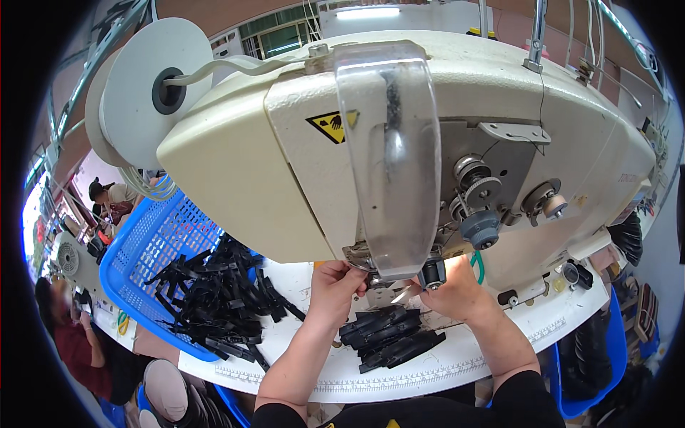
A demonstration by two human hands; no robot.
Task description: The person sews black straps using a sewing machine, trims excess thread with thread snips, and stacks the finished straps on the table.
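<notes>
A large cream sewing machine (pixel 285 157) fills the upper view, with a clear plastic guard (pixel 391 157) hanging over its needle. My left hand (pixel 335 289) reaches under the head from the left, fingers pinched at the needle area. My right hand (pixel 457 289) comes in from the right, fingers closed on a small black strap piece (pixel 431 274) at the presser foot. Exactly what the left fingers grip is hidden by the guard. A stack of black strap pieces (pixel 392 337) lies on the white table (pixel 499 342) between my forearms.
A blue plastic basket (pixel 153 242) spilling many black straps (pixel 221 299) stands at the left. A white tape reel (pixel 153 89) sits on the machine's left end. Other people work at far left. Blue bins stand at the lower right.
</notes>
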